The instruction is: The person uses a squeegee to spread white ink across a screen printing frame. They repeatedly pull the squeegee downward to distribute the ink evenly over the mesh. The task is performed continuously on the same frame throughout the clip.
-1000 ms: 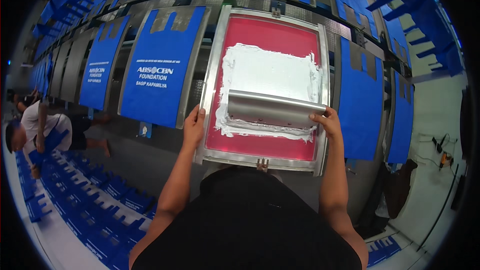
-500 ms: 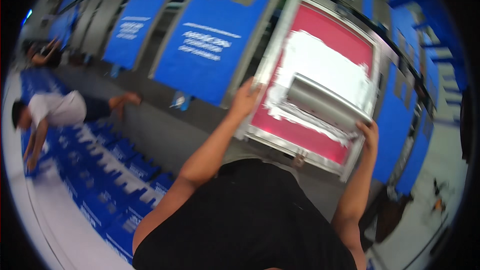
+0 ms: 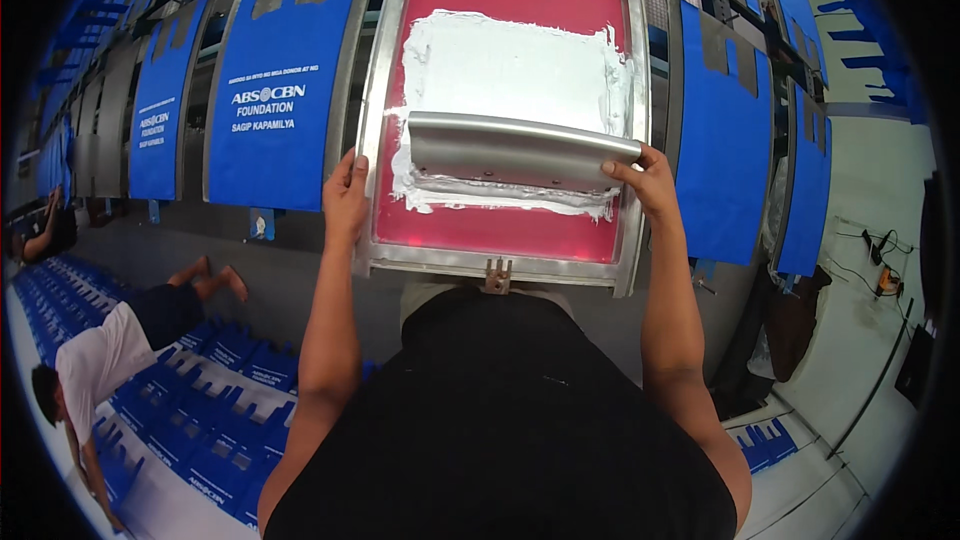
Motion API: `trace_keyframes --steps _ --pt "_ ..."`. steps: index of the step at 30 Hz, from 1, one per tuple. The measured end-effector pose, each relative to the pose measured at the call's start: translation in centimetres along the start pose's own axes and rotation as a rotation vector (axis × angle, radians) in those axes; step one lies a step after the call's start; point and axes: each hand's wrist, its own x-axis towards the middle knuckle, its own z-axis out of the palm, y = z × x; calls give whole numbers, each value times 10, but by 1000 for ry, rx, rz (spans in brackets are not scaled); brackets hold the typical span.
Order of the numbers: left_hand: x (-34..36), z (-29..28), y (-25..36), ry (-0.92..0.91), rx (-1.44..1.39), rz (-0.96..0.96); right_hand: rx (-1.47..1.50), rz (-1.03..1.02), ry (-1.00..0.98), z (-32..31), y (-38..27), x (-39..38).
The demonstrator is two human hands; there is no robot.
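In front of me lies a screen-printing frame (image 3: 636, 60) with metal sides and red mesh (image 3: 500, 232). A thick patch of white ink (image 3: 505, 60) covers much of the mesh, ragged at its borders. Across the lower part of that patch rests a wide metal squeegee (image 3: 520, 148), with ink along its lower edge. My right hand (image 3: 650, 182) is closed on the squeegee's right end, thumb in front. My left hand (image 3: 346, 198) grips the frame's left side near its lower corner.
Blue printed bag panel (image 3: 270, 140) and another blue panel (image 3: 725, 180) lie on boards either side. A metal hinge or clamp (image 3: 497, 277) sits at the frame's near edge. At left, a person (image 3: 110, 340) bends over rows of blue bags (image 3: 190, 430). Cables (image 3: 880, 250) lie at right.
My view has turned, so the frame now appears upright and further left instead of tilted. Both hands keep their hold, and the squeegee stays at about the same place on the mesh.
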Motion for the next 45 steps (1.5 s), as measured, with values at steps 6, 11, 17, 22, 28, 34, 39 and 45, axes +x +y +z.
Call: trace_keyframes --steps 6,11,17,22,28,34,39,45 --pt "5 5 7 7 109 3 -31 -28 4 -10 12 4" --pt "7 11 -4 -32 70 -27 -121 -44 100 -9 12 4" --pt "23 14 -29 -54 11 -11 -118 -27 46 -14 34 20" --pt "16 10 -31 -75 -2 -27 -106 -24 40 -12 42 11" --pt "15 6 -33 -63 35 -68 -81 12 27 -7 34 6" --pt "9 10 -28 -76 117 -45 -156 -21 29 -17 42 10" --pt "24 9 -67 1 191 136 -185 -34 -45 -12 35 13" --pt "3 13 26 -15 631 564 -1022 -101 -73 13 -24 -45"
